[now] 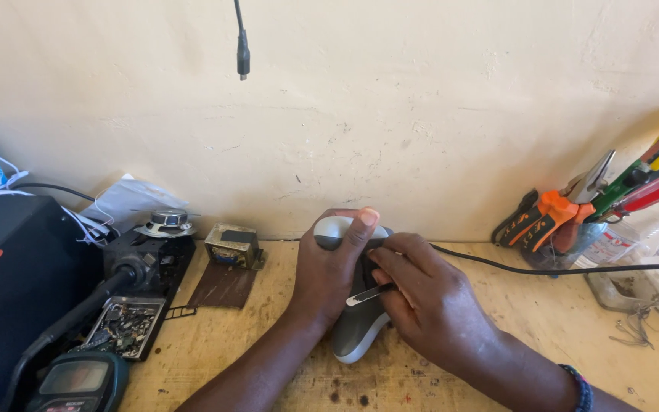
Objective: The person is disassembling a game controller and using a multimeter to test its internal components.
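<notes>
A grey and white handheld device with a rounded casing [356,332] lies on the wooden bench [268,336], near the wall. My left hand [328,271] wraps over its upper end, thumb raised on top. My right hand [421,301] rests on its right side and pinches a thin metal tool [368,294], whose tip lies against the casing's middle. A black cable [512,265] runs from under my right hand off to the right.
A transparent cup of pliers and screwdrivers [589,210] stands at the right. At the left sit a black box [9,290], a speaker part [168,223], a small transformer [232,246], a circuit board [123,326] and a multimeter [78,380]. A plug [242,59] hangs above.
</notes>
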